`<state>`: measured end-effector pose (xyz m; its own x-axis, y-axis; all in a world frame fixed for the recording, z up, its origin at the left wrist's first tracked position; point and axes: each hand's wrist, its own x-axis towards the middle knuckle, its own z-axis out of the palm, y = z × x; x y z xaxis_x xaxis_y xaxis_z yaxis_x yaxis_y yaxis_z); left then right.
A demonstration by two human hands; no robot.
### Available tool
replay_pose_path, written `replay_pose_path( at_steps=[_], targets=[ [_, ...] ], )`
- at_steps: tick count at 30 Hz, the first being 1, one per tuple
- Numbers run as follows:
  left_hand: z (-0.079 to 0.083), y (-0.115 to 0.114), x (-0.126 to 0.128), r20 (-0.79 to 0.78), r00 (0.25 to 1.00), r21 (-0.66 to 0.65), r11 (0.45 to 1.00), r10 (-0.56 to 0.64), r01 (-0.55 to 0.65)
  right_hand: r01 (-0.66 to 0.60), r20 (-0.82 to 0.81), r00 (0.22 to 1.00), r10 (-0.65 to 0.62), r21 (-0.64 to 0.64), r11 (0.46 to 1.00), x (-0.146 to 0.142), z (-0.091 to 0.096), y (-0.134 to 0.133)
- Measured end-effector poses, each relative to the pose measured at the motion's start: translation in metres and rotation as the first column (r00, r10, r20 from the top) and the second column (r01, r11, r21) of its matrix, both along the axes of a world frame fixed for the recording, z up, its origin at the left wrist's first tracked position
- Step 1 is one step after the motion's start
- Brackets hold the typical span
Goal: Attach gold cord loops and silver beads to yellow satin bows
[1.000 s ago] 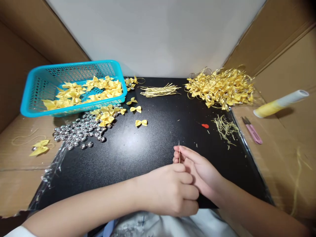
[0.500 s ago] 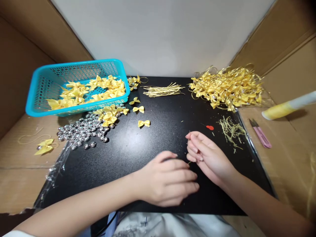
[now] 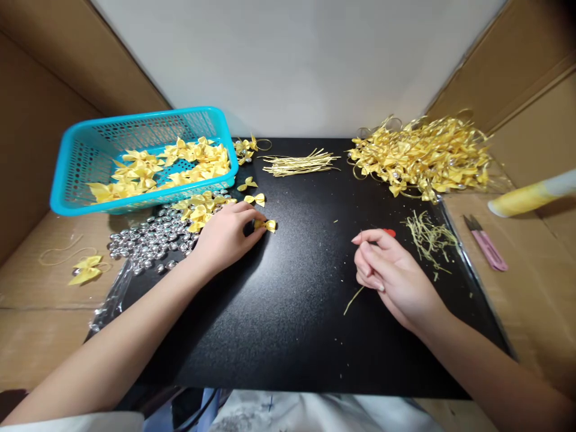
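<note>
My left hand [image 3: 231, 233] reaches past the silver beads, its thumb and fingertips closed on a small yellow ribbon bow [image 3: 270, 225] lying on the black tabletop. Two more yellow bows, one a folded bow [image 3: 255, 200], lie just behind it. My right hand [image 3: 382, 264] is held over the right half of the table with fingers curled in a pinch. A thin needle [image 3: 361, 232] seems to stick up from its fingertips, mostly hidden. Below this hand a length of yellow-gold cord [image 3: 353, 301] hangs out; whether it joins the needle is hidden.
At back left, a turquoise basket [image 3: 58, 174] holds yellow bows; silver beads [image 3: 150, 240] are heaped before it. Cut gold cords [image 3: 300, 162] lie at the back. Right are finished bow loops [image 3: 423, 157], cord scraps [image 3: 429, 240], a red piece [image 3: 389, 232] and pink snips [image 3: 486, 243].
My left hand has moved from beside the right hand out to the left and away from me, onto the bow. My right hand stays pinched, and the cord below it now shows.
</note>
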<state>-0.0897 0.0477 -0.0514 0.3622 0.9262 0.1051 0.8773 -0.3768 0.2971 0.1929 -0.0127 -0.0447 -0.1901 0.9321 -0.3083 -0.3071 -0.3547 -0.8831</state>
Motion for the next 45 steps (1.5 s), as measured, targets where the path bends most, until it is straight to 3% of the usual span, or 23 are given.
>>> replay_pose_path(
  at_steps=[3, 5, 7, 9, 10, 13, 15, 20, 22, 25, 28, 36, 41, 45],
  targets=[
    [0.004, -0.001, 0.007, 0.076, 0.996, -0.066, 0.997, 0.049, -0.044, -0.015, 0.056, 0.998, 0.014, 0.019, 1.000, -0.001, -0.004, 0.001],
    [0.006, -0.004, 0.018, 0.229, 0.966, -0.191, 0.979, 0.118, -0.074, -0.012, 0.073, 0.997, 0.010, 0.033, 0.999, -0.002, -0.007, 0.001],
    [0.007, -0.009, 0.035, 0.489, 0.837, -0.398, 0.917, 0.248, -0.039, -0.021, 0.066, 0.998, 0.019, 0.029, 0.999, -0.004, -0.009, 0.001],
    [0.008, -0.015, 0.055, 0.707, 0.590, -0.549, 0.829, 0.391, 0.109, -0.038, 0.048, 0.998, 0.037, 0.012, 0.999, -0.005, -0.010, 0.001],
    [0.007, -0.018, 0.065, 0.730, 0.516, -0.598, 0.785, 0.449, 0.163, -0.040, 0.044, 0.998, 0.039, 0.014, 0.999, -0.006, -0.010, 0.000],
    [0.006, -0.021, 0.086, 0.706, 0.453, -0.697, 0.649, 0.545, 0.305, -0.032, 0.102, 0.995, 0.024, 0.077, 0.997, -0.006, -0.013, -0.003],
    [0.002, -0.022, 0.093, 0.698, 0.423, -0.714, 0.606, 0.578, 0.351, -0.035, 0.179, 0.984, 0.012, 0.124, 0.992, -0.005, -0.014, -0.006],
    [-0.014, -0.028, 0.099, 0.750, 0.177, -0.647, 0.649, 0.638, 0.401, -0.079, 0.284, 0.958, 0.044, 0.112, 0.991, -0.003, -0.014, -0.010],
    [-0.019, -0.032, 0.101, 0.787, 0.122, -0.592, 0.686, 0.605, 0.422, -0.119, 0.305, 0.948, 0.090, 0.077, 0.990, -0.005, -0.012, -0.011],
    [-0.023, -0.037, 0.102, 0.840, 0.125, -0.524, 0.729, 0.528, 0.442, -0.155, 0.342, 0.932, 0.121, 0.072, 0.985, -0.007, -0.010, -0.014],
    [-0.023, -0.041, 0.102, 0.870, 0.131, -0.480, 0.753, 0.476, 0.449, -0.187, 0.427, 0.898, 0.102, 0.160, 0.969, -0.007, -0.011, -0.018],
    [-0.021, -0.045, 0.104, 0.886, 0.134, -0.460, 0.806, 0.443, 0.373, -0.284, 0.634, 0.773, 0.011, 0.330, 0.900, -0.008, -0.014, -0.021],
    [-0.020, -0.044, 0.106, 0.860, 0.100, -0.498, 0.782, 0.500, 0.374, -0.254, 0.635, 0.772, -0.030, 0.351, 0.901, -0.008, -0.012, -0.021],
    [-0.022, -0.044, 0.105, 0.833, 0.140, -0.546, 0.752, 0.536, 0.369, -0.101, 0.536, 0.835, -0.122, 0.368, 0.924, -0.003, -0.008, -0.021]
  ],
)
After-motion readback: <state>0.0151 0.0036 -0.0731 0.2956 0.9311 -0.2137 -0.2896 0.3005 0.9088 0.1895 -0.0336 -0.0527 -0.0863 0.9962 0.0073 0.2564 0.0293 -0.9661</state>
